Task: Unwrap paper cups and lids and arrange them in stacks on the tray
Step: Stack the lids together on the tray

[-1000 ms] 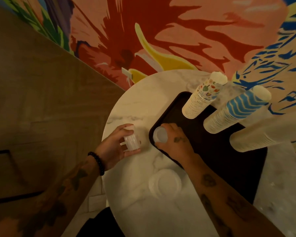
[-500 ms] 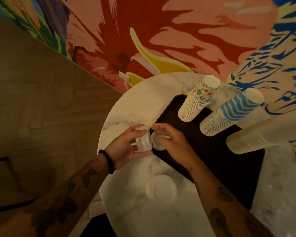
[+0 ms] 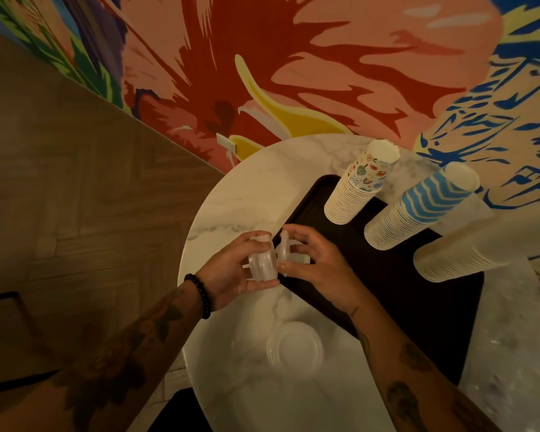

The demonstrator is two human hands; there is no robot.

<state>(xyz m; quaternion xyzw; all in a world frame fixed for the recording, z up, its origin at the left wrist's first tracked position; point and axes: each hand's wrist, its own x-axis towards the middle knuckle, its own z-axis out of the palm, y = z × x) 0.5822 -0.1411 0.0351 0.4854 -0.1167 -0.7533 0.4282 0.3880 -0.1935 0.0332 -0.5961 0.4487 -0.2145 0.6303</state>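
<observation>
Moved: right hand [image 3: 317,266], off tray [image 3: 418,322] corner, now meeting left hand [image 3: 231,272]. Left grips lid bundle [image 3: 261,265] beside tray's left edge; right pinches one lid [image 3: 286,249]. Step: separating lids. Next: peel cleanly, stack.

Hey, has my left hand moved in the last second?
Yes. The left hand, gripping a stack of lids, has moved right toward the tray's edge, where the right hand pinches a lid.

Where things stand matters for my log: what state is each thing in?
Left hand: grips lid bundle.
Right hand: pinches loose lids.
Lid pile: lying on table, untouched.
Patterned cups, striped cups, plain cups: stacked upside down on tray.
</observation>
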